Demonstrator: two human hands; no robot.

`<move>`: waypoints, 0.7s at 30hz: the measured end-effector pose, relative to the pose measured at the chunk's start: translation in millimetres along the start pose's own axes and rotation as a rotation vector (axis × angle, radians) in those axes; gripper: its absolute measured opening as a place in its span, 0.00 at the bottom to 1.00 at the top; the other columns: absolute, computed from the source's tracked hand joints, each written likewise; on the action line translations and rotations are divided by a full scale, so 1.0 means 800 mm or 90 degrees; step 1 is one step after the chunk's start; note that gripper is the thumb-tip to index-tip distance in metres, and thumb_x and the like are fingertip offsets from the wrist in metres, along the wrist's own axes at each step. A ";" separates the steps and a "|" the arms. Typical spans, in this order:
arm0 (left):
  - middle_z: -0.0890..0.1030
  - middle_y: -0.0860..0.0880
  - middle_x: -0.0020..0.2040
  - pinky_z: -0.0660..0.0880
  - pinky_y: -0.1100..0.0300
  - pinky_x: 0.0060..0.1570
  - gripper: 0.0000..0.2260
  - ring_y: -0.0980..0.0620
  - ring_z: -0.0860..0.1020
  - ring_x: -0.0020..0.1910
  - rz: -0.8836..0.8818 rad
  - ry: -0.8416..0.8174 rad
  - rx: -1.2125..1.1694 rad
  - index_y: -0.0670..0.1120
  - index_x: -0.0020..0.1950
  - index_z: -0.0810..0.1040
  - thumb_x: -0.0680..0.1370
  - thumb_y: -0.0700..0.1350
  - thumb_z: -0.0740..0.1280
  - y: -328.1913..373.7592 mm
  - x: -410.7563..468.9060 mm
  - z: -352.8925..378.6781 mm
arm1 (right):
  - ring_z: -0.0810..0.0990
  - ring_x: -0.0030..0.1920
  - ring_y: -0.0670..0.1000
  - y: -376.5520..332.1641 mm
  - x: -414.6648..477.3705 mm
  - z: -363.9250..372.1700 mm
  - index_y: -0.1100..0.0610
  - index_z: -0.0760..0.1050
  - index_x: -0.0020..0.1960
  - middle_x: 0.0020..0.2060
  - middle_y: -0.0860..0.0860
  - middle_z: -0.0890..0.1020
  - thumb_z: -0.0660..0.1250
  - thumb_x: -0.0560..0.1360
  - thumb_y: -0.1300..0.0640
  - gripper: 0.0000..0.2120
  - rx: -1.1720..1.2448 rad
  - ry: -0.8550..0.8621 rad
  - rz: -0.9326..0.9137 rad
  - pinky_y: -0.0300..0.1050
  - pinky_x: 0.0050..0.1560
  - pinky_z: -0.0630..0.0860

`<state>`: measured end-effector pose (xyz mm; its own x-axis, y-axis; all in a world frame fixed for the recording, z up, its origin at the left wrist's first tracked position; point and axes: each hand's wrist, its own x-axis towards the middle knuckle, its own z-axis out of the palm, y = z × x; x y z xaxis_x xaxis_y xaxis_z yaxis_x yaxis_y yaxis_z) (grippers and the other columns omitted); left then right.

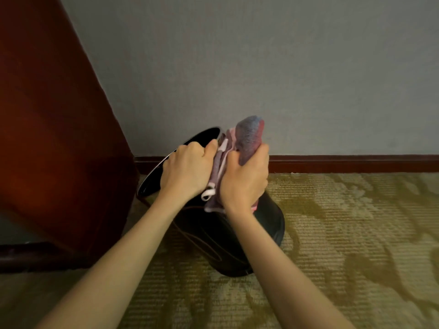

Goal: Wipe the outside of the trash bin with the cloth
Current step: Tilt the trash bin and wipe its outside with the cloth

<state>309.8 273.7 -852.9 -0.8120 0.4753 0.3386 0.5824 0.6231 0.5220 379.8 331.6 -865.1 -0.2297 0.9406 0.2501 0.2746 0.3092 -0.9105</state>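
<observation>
A black trash bin stands tilted on the carpet, its shiny rim leaning toward the wooden furniture on the left. Above the bin I hold a pink and bluish cloth, bunched up. My right hand is closed around the cloth's thick part, which sticks up above the fist. My left hand is closed on the cloth's other side, close against the right hand and in front of the bin's rim. A white loop of the cloth hangs between the hands. Both forearms cover part of the bin's side.
Dark reddish wooden furniture fills the left side, touching or nearly touching the bin. A grey wall with a dark baseboard runs behind. Patterned olive carpet spreads to the right and front.
</observation>
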 end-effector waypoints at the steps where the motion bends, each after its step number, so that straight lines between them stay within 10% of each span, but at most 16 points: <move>1: 0.78 0.38 0.36 0.64 0.52 0.37 0.26 0.35 0.76 0.42 -0.008 -0.008 -0.009 0.44 0.29 0.66 0.78 0.61 0.52 -0.001 0.002 0.000 | 0.77 0.45 0.58 -0.001 -0.007 0.000 0.58 0.68 0.54 0.49 0.55 0.76 0.62 0.74 0.50 0.14 0.007 0.003 -0.008 0.48 0.40 0.68; 6: 0.67 0.50 0.25 0.64 0.54 0.35 0.27 0.43 0.67 0.31 -0.004 -0.004 -0.004 0.45 0.25 0.66 0.77 0.62 0.51 -0.003 -0.003 -0.003 | 0.77 0.46 0.59 -0.006 0.000 0.001 0.58 0.68 0.54 0.49 0.55 0.78 0.63 0.75 0.51 0.12 -0.009 -0.030 0.002 0.50 0.41 0.69; 21: 0.72 0.44 0.30 0.66 0.52 0.34 0.27 0.40 0.73 0.33 0.035 0.028 0.022 0.47 0.26 0.63 0.78 0.63 0.48 -0.024 -0.031 -0.016 | 0.76 0.57 0.62 0.018 0.118 0.042 0.61 0.73 0.60 0.58 0.60 0.77 0.67 0.73 0.46 0.23 -0.117 -0.321 0.162 0.46 0.46 0.67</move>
<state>318.4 242.0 -861.1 -0.7793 0.4819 0.4007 0.6264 0.6183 0.4747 330.4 420.0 -865.4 -0.5380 0.8197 -0.1967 0.5256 0.1438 -0.8385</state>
